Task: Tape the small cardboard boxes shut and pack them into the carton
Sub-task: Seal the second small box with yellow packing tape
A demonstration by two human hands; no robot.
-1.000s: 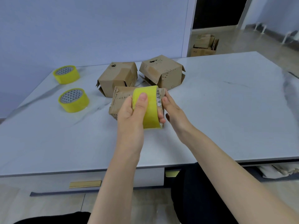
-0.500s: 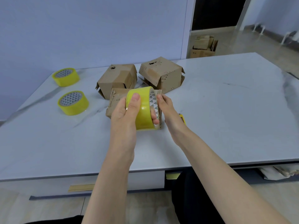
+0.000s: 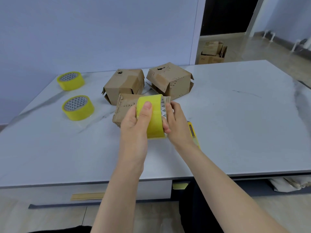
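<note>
We look down at a white marble table [image 3: 235, 135]. Our left hand [image 3: 136, 125] grips a yellow tape roll [image 3: 155, 115], thumb laid across its outer band, just in front of the nearest small cardboard box [image 3: 125, 106]. That box is ragged and shows no tape.

Our right hand [image 3: 176, 121] is curled against the roll's right edge. We cannot tell whether it pinches a loose tape end or only feels for one.

Two more small boxes [image 3: 124, 83] [image 3: 170, 79] sit just behind, flaps gaping. Two spare tape rolls [image 3: 70, 80] [image 3: 78, 107] lie well to the left. A yellow utility knife [image 3: 191, 128] lies partly under our right wrist.

We judge the risks as follows:
- **Tape end:** it could split or fold onto itself as it peels.
- **Cardboard:** the torn surface may shed rather than hold tape.
- **Knife:** a drawn-back wrist could sweep it off the table.

Cartons [image 3: 212, 52] stand on the floor far beyond; whether one is for packing, we cannot tell.
</note>
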